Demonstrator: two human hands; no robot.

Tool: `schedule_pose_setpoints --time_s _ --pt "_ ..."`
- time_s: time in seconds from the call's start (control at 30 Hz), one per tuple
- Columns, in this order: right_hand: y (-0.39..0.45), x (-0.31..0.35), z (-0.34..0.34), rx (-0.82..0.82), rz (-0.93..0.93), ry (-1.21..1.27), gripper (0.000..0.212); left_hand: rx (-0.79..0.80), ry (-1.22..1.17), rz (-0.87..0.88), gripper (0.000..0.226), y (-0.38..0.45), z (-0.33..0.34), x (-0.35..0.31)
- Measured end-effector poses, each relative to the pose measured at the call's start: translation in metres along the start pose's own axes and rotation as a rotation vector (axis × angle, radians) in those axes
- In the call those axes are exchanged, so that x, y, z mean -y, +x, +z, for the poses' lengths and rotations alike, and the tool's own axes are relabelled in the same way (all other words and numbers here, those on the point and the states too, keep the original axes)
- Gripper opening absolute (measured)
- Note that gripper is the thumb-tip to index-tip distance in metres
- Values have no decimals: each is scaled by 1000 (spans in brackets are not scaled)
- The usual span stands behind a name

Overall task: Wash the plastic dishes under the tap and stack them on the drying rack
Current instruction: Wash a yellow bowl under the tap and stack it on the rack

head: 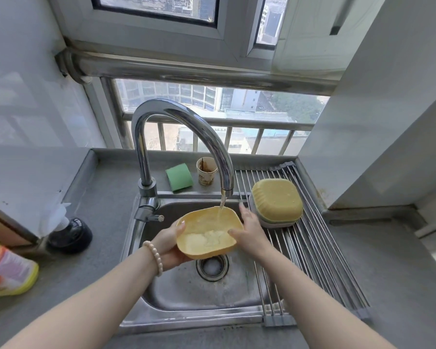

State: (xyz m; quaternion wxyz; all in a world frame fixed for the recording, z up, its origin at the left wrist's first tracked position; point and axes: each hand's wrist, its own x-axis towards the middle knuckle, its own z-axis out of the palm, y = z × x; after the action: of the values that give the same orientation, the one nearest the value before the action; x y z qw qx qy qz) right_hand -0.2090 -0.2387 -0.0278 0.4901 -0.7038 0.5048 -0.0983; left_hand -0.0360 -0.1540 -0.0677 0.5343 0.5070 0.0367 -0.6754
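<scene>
Your left hand (170,244) cupped the bowl (208,234) from below, thumb hooked over its near rim, so that hand was clamped on the bowl. Your right hand (249,229) lay against the bowl's right edge with the fingers nearly straight and the thumb on the rim, steadying more than gripping. You held the bowl over the sink (207,293), tilted toward you, with the tap (186,137) running into it and water pooling and foaming at its bottom.

What could have gone wrong, as I judge it: the bowl was wet and light, and with only one hand truly gripping it, the stream could have twisted it loose into the sink. The tilt could also have sent water over the near rim and onto your arms or the table (91,197). Moving it to the rack (312,248) while still full would have spilled water there.

By count: one bowl in your hands, and a stack on the rack just right of the sink, a yellow one (277,199) upside down over at least one paler dish, how many under it I could not tell. One sponge (179,178), one paper cup (207,171), one bottle (8,270) at the left edge.
</scene>
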Motion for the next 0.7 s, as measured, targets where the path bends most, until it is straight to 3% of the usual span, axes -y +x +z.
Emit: schedule_pose_setpoints --time_s 0.07,0.1,0.2,0.3,0.4,0.5,0.6,0.7 --pt "0 13 -2 128 261 337 51 46 -99 -22 30 5 -1 6" --pt "-2 19 -2 156 288 374 42 38 -127 -19 29 7 1 9" --pt "-2 20 4 49 145 207 52 -108 -36 107 27 11 12 17" --pt "0 0 8 -74 -36 -39 61 -291 196 370 23 15 16 16" --pt "-1 -22 14 -178 -33 6 31 -317 552 601 18 7 18 7" --pt "3 -28 27 -259 44 136 5 -318 846 724 39 -2 24 -3" --pt "11 -26 37 -219 146 237 6 -281 1016 676 70 -7 27 -15" --pt "11 -23 34 -17 271 378 13 -298 1050 494 68 -6 25 -25"
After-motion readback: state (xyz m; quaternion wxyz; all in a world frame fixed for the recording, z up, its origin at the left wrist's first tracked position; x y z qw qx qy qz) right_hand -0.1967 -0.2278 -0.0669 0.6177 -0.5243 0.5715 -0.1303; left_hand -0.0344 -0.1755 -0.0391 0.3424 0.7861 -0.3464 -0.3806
